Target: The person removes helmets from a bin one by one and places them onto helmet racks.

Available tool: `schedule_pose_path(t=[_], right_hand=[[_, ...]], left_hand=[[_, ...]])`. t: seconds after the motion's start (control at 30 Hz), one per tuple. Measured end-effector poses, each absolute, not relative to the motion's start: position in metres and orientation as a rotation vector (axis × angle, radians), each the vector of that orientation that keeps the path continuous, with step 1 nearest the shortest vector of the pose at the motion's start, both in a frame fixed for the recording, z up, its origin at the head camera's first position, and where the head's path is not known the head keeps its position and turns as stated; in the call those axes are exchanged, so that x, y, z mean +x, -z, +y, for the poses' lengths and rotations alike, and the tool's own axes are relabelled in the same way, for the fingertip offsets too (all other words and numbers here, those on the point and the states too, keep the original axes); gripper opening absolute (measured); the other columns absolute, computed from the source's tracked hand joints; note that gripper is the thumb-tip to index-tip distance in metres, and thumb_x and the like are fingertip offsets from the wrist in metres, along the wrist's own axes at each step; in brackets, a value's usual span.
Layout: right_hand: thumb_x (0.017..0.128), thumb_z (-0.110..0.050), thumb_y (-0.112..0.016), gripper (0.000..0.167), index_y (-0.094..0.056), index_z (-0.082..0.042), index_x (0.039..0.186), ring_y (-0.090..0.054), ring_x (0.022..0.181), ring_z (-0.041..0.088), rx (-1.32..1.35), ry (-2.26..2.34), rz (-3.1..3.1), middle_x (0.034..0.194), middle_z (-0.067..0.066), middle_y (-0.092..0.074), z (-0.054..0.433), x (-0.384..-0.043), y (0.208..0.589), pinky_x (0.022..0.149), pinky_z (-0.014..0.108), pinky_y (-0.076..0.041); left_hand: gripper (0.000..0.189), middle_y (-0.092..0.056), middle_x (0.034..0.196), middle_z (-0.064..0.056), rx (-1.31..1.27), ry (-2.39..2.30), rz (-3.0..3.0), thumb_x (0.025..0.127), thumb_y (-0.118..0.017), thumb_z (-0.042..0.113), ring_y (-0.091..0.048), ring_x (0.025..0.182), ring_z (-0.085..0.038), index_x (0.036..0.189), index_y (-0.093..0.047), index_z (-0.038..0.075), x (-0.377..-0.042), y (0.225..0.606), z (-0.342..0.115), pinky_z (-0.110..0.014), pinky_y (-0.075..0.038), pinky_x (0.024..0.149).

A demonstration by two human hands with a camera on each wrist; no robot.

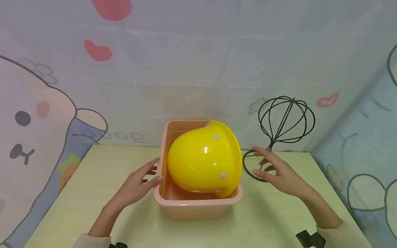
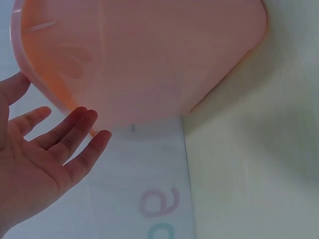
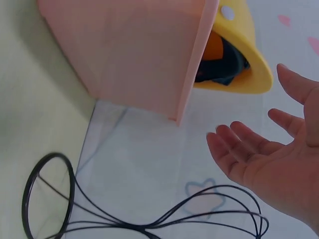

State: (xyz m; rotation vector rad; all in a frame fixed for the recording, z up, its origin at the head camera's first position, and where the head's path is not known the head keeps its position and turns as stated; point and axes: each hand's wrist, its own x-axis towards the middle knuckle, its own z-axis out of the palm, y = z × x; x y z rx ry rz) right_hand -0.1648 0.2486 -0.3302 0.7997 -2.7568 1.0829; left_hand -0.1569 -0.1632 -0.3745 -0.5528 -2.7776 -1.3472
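Observation:
A yellow hard hat [image 1: 201, 158] with pale round studs lies on its side in a pink plastic bin [image 1: 198, 203], its brim leaning over the bin's right rim. Dark straps [image 3: 224, 67] show inside the hat in the right wrist view. At the bin's left rim is my left hand [image 1: 138, 184], fingers spread and gently bent; the thumb appears to touch the rim in the left wrist view. My right hand [image 1: 283, 175] hovers to the right of the hat, apart from it, fingers loosely bent with nothing between them. Behind that hand stands a black wire stand [image 1: 279, 137].
The stand has a round, cage-like top and a ring base [image 3: 25, 199] on the pale table [image 1: 130, 224], near its back edge. A printed cloth [image 1: 186, 69] hangs behind the table, with another cloth side [image 1: 366, 155] at the right.

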Motion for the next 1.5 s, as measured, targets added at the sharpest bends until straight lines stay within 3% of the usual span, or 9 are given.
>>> schedule_pose_path(t=[0.27, 0.67, 0.93, 1.17, 1.5], right_hand=[[0.087, -0.013, -0.063, 0.057, -0.038, -0.012, 0.139, -0.052, 0.094, 0.020, 0.910, -1.173, -2.714, 0.123, 0.009, -0.049, 0.228, -0.171, 0.323, 0.075, 0.029, -0.049], [0.084, -0.013, -0.067, 0.053, -0.045, -0.008, 0.132, -0.052, 0.084, 0.019, 0.897, -1.193, -2.745, 0.113, 0.005, -0.053, 0.204, -0.181, 0.322, 0.068, 0.027, -0.050], [0.084, 0.000, -0.063, 0.047, -0.046, -0.005, 0.128, -0.052, 0.080, 0.022, 0.852, -1.354, -2.760, 0.106, 0.011, -0.052, 0.195, -0.183, 0.324, 0.062, 0.026, -0.052], [0.083, 0.010, -0.059, 0.046, -0.046, -0.006, 0.125, -0.055, 0.086, 0.027, 0.840, -1.482, -2.748, 0.119, 0.015, -0.049, 0.193, -0.185, 0.324, 0.062, 0.030, -0.053], [0.083, 0.011, -0.056, 0.046, -0.047, -0.007, 0.124, -0.057, 0.082, 0.029, 0.786, -1.596, -2.747, 0.118, 0.016, -0.047, 0.193, -0.186, 0.324, 0.056, 0.034, -0.053]], left_hand=[[0.059, -0.053, 0.120, -0.014, -0.543, 1.442, -2.788, 0.091, -0.057, 0.031, -0.052, 0.107, -0.030, 0.140, -0.036, 0.007, -0.158, 0.378, -0.160, -0.040, -0.047, 0.083], [0.060, -0.055, 0.119, -0.014, -0.498, 1.493, -2.819, 0.091, -0.056, 0.032, -0.052, 0.108, -0.029, 0.141, -0.034, 0.009, -0.158, 0.380, -0.159, -0.045, -0.044, 0.087], [0.061, -0.054, 0.121, -0.015, -0.494, 1.524, -2.827, 0.091, -0.056, 0.033, -0.050, 0.111, -0.031, 0.142, -0.032, 0.010, -0.158, 0.380, -0.159, -0.045, -0.044, 0.088], [0.063, -0.055, 0.120, -0.014, -0.475, 1.541, -2.832, 0.090, -0.057, 0.033, -0.050, 0.111, -0.031, 0.143, -0.031, 0.010, -0.158, 0.379, -0.159, -0.046, -0.045, 0.085], [0.061, -0.055, 0.119, -0.012, -0.473, 1.541, -2.835, 0.091, -0.056, 0.034, -0.050, 0.111, -0.030, 0.142, -0.033, 0.011, -0.158, 0.379, -0.159, -0.049, -0.043, 0.086]])
